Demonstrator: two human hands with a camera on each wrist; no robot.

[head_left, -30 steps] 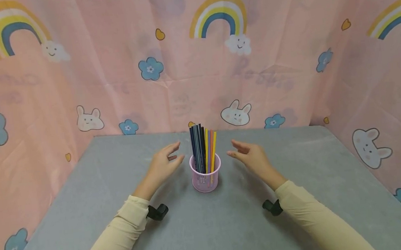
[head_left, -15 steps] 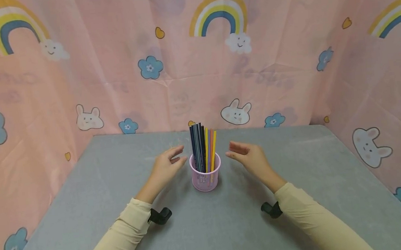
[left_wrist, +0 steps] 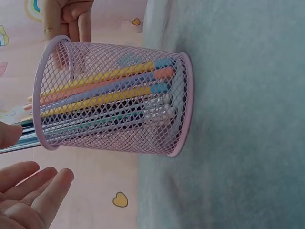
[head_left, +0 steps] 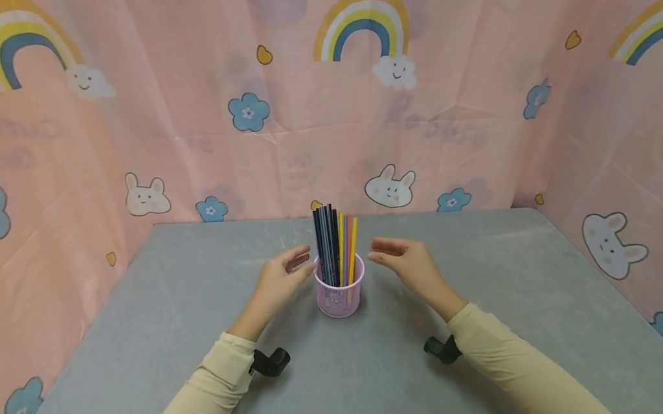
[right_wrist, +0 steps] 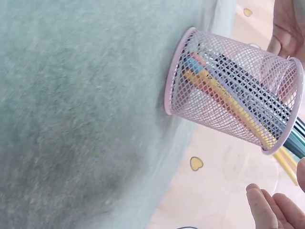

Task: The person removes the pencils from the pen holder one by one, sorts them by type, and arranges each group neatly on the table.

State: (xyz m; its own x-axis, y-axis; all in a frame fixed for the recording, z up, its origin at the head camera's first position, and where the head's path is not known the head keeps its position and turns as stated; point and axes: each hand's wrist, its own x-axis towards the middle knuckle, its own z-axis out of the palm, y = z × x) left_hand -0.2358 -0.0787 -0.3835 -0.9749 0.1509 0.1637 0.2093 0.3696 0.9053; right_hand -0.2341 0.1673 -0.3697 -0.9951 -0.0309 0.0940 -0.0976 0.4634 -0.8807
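Observation:
A pink mesh pencil cup (head_left: 339, 302) stands upright on the grey table, filled with several pencils (head_left: 327, 246), dark ones on the left and yellow, purple and orange ones on the right. My left hand (head_left: 276, 283) is at the cup's left side, thumb and fingers spread apart, fingertips right by the rim. On the other side my right hand (head_left: 412, 265) holds a similar pose, a small gap from the rim. Neither hand grips anything. Through the mesh in the left wrist view, the pencils' lower ends (left_wrist: 159, 88) show near the cup's base.
The grey table (head_left: 488, 272) runs back to a pink curtain (head_left: 292, 151) printed with rainbows, flowers and rabbits, which also closes off both sides. Black wrist-worn devices (head_left: 270, 362) sit at the cuffs of the cream sleeves (head_left: 206, 392).
Both hands have moved inward toward the pencil cup, the left one rightward and the right one leftward. The cup and its pencils have stayed in place.

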